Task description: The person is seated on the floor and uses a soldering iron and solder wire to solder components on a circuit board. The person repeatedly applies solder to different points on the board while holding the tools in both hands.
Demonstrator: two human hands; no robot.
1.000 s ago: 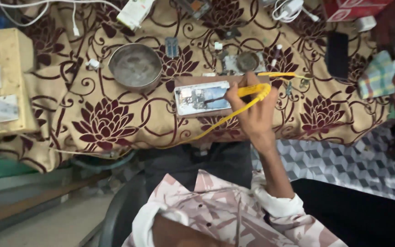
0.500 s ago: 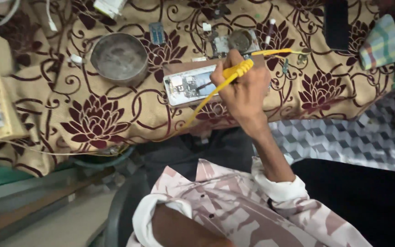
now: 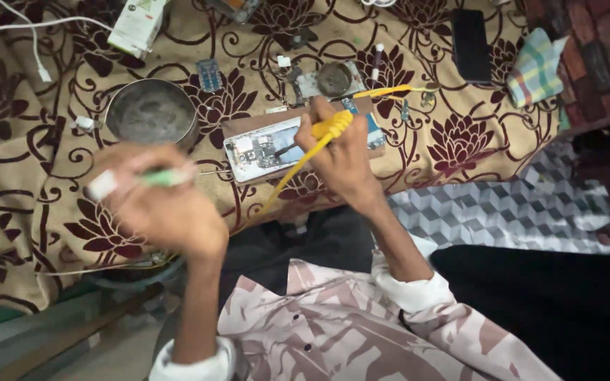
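An opened phone (image 3: 266,147) with its circuit board showing lies on a brown board on the patterned cloth (image 3: 44,212). My right hand (image 3: 342,159) grips a yellow-handled soldering tool (image 3: 330,128); its dark tip rests on the phone's board. A yellow cord runs from the handle toward the far right. My left hand (image 3: 167,208) is raised at the near left, blurred, and holds a thin green-and-white tool (image 3: 135,179) with a metal tip pointing right toward the phone.
A round metal bowl (image 3: 151,113) sits left of the phone. A small round tin (image 3: 334,78), a blue component (image 3: 210,74), a white box (image 3: 138,25), white cables (image 3: 8,32), a black phone (image 3: 471,44) and a checked cloth (image 3: 535,67) lie farther back.
My left hand has come up into view holding the green-and-white tool. The right hand stays on the phone with the yellow tool; the view shifted closer.
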